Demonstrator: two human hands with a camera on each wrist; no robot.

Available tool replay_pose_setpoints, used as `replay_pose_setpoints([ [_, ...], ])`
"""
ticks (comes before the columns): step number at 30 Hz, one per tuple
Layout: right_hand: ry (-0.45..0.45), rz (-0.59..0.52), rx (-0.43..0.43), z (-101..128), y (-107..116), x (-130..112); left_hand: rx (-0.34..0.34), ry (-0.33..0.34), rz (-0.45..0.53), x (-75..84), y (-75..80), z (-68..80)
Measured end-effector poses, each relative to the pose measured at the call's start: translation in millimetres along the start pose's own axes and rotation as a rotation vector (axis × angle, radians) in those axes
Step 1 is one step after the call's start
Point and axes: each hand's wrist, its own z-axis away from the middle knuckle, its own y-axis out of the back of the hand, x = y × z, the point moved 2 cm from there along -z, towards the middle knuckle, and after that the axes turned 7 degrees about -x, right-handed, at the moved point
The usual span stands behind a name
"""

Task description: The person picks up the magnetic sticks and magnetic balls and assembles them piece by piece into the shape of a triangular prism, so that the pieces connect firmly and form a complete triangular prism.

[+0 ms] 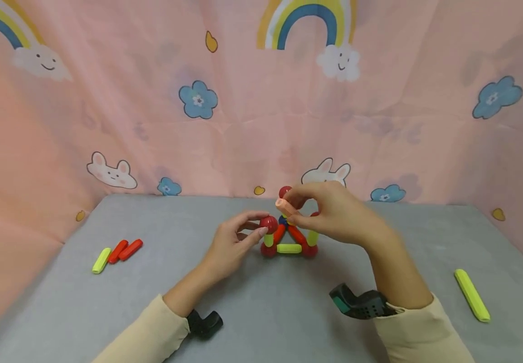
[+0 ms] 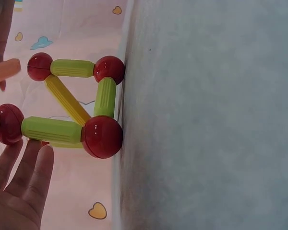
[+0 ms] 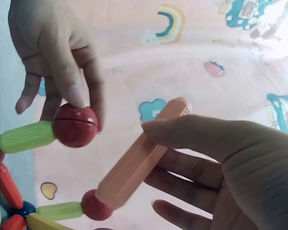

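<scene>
At the middle of the grey felt-like desk [image 1: 107, 302] stands a small frame [image 1: 288, 241] of ribbed plastic sticks joined by glossy red balls. The left hand [image 1: 229, 247] has its grip pinching the upper red ball [image 1: 269, 223] at the frame's 9 o'clock corner, thumb and fingertip on its smooth round surface. The right hand [image 1: 334, 214] has its grip closed on a ribbed peach stick [image 1: 285, 205], one rounded end touching a lower red ball [image 3: 95, 207]. Two red sticks [image 1: 125, 250] and a yellow-green stick [image 1: 101, 260] lie at 9 o'clock; a longer yellow-green stick [image 1: 471, 294] lies at 4 o'clock.
</scene>
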Motion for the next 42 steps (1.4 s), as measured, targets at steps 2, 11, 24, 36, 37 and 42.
replay_pose_setpoints([
  [2, -0.018, -0.004, -0.021, -2, -4, 4, -0.004, 0.004, 0.007, -0.9, -0.3, 0.9],
  [11, -0.054, 0.057, -0.104, -14, -22, 18, -0.003, 0.009, 0.024, -2.5, 1.4, 1.3],
  [24, -0.098, 0.117, -0.161, -15, -26, 23, 0.004, 0.015, 0.020, -2.0, -0.9, 0.8],
  [36, -0.121, 0.181, -0.190, -16, -31, 24, 0.014, 0.021, 0.054, -1.3, 2.0, -0.8],
  [37, -0.122, 0.186, -0.193, -16, -32, 24, 0.014, 0.020, 0.055, -1.6, 2.2, -0.9],
  [42, -0.120, 0.217, -0.206, -18, -35, 24, 0.016, 0.008, 0.055, -2.8, 2.7, -1.1],
])
